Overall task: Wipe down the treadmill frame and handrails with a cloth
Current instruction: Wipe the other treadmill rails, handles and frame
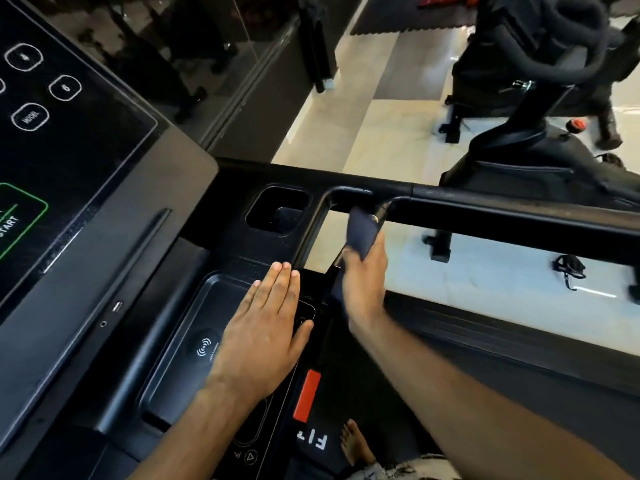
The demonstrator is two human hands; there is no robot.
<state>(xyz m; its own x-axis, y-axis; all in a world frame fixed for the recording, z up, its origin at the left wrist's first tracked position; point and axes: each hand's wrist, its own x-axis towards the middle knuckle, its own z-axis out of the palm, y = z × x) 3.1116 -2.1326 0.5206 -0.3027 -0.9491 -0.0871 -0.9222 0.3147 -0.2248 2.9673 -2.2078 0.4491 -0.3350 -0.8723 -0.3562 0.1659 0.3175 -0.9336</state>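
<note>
My right hand (367, 282) grips a dark cloth (362, 232) and holds it up against the underside of the black handrail (502, 211), close to where the rail joins the treadmill's console tray (242, 237). The cloth's lower end hangs down beside my wrist. My left hand (266, 327) lies flat, fingers straight and together, on the console tray beside a wireless charging pad (204, 348). The black treadmill frame fills the left and bottom of the head view.
The touchscreen console (52, 140) with a green START button rises at the left. A cup recess (278, 211) sits above my left hand. A red safety tab (307, 394) and my bare foot (353, 441) are below. An exercise bike (540, 98) stands on pale tiles to the right.
</note>
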